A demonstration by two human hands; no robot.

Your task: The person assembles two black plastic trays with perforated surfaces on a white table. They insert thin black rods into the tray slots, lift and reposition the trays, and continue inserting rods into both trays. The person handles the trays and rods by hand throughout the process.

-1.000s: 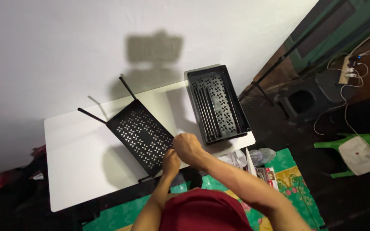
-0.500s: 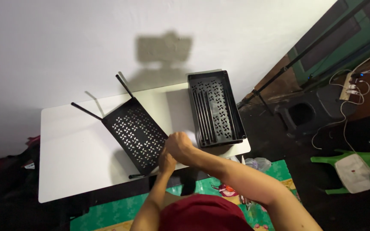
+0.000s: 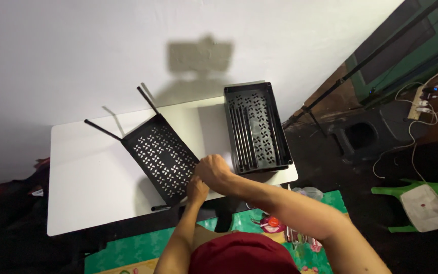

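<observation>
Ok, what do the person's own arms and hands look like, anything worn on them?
Both arms are bare up to the frame edge: no sleeves, gloves, watch or rings show on the left hand or the right hand. A dark red cap covers the head.

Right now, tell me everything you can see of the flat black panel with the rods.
The panel is a flat black rectangle, plastic or metal by its look, pierced with rows of small pinwheel-shaped holes. It lies at an angle on the white table, left of the black tray. Thin black rods stick out from its far corners. Both hands, left and right, meet at its near right edge.
</observation>
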